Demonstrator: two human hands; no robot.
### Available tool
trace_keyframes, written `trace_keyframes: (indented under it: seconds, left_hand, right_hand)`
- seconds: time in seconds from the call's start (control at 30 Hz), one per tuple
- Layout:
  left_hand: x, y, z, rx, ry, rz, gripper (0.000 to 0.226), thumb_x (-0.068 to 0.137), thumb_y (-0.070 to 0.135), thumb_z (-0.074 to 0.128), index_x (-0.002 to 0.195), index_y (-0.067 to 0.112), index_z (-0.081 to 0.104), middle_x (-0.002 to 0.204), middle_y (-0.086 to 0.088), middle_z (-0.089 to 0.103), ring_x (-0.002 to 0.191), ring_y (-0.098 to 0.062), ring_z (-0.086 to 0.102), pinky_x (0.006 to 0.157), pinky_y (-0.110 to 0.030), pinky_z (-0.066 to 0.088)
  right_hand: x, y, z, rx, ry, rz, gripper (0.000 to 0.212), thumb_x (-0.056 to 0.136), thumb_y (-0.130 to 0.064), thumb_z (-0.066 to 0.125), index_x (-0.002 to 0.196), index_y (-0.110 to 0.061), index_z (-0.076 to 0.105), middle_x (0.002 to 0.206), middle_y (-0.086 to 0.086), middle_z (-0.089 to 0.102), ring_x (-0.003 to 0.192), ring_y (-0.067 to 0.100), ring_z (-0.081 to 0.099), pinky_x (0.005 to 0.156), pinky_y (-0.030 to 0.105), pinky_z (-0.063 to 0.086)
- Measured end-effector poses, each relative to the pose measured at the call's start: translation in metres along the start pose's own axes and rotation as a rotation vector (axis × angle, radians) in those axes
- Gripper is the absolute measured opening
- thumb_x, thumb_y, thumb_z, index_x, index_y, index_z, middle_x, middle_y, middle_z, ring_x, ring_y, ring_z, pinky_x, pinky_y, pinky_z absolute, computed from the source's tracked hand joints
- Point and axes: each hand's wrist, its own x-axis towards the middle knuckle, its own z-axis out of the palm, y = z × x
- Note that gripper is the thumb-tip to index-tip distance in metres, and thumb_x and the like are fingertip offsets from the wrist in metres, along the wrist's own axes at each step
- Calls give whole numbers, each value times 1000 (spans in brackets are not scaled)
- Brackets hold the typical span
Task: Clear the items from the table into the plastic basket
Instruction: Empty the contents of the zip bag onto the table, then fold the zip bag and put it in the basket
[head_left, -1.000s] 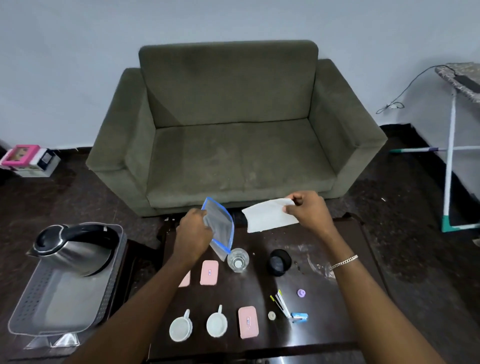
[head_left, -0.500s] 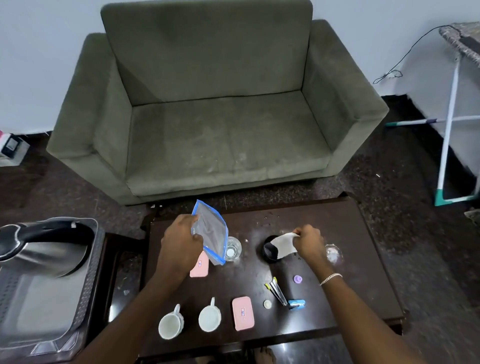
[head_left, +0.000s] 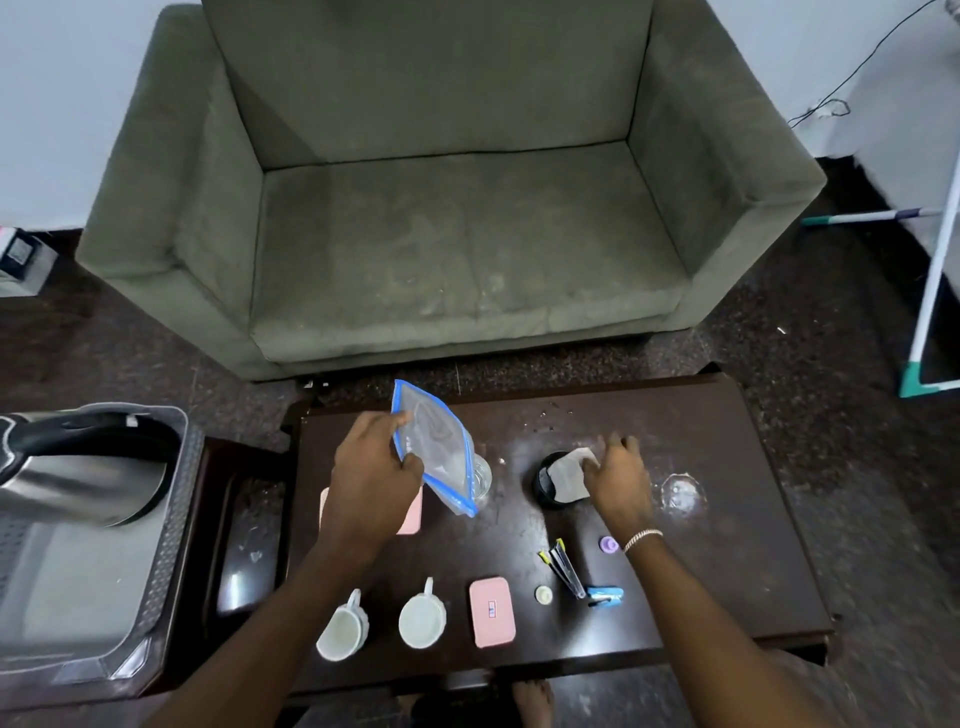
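At the far left, a grey plastic basket (head_left: 156, 597) sits on a low dark stand beside the table, and a steel kettle (head_left: 78, 478) with a black handle lies inside it. The dark wooden table (head_left: 727, 545) stands just to the right, in front of a green sofa (head_left: 441, 208).

The left hand (head_left: 371, 483) is raised over the table's left part, fingers and thumb pinched on a clear zip bag (head_left: 441, 452) with a blue edge, which hangs tilted above a small glass (head_left: 482, 475). Under that hand lies a pink case (head_left: 411, 514), mostly hidden. Along the near edge stand 2 white cups (head_left: 343, 629) (head_left: 422, 618), then a second pink case (head_left: 492, 613), a small pale round cap (head_left: 543, 595), a bundle of pens (head_left: 563, 569) and a blue stapler (head_left: 605, 596).

The right hand (head_left: 618, 478) rests low at the middle of the table, fingers spread and pressing a white tissue (head_left: 569, 475) against a black round container (head_left: 545, 483); whether it truly grips the tissue I cannot tell. A silver bracelet (head_left: 643, 538) circles the wrist, with a small purple cap (head_left: 609, 544) just beside it. Further right a crumpled clear wrapper (head_left: 680, 493) lies on the tabletop.
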Motion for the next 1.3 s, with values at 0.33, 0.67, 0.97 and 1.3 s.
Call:
trace_keyframes:
  seconds: [0.33,0.67,0.97,1.3]
  left_hand:
    - [5,48,-14,-315,92,-170,29,82,4,73,111,7,73,107,-12,67,89,-30,75,87,-47,61]
    - [6,75,-72,-674,274,-201,47,79,54,79,107,20,64,95,-9,72,82,-20,72,88,-50,61]
    - [1,50,-83,-787,-77,11,93,58,37,95,134,41,42,93,-8,79,89,-17,76,82,-30,60]
    - [-6,65,-73,-770,-8,36,50,76,-4,86,111,21,60,93,-15,73,79,-17,71,71,-28,59]
  right_hand:
    - [-87,-92,-38,454,-172,-584,117,63,-78,75,157,-23,32,148,-13,37,138,-5,33,112,7,23]
    - [-85,-152,-101,884,-53,-506,20,96,-12,68,94,-30,75,87,-12,75,81,0,64,73,28,52]
    - [-76,-171,-177,1190,-334,-415,28,96,-21,70,89,6,68,77,18,66,72,25,62,70,38,49]
    - [-81,-168,-180,1211,-324,-439,31,92,-15,75,122,-11,66,108,24,75,97,38,73,85,54,60]
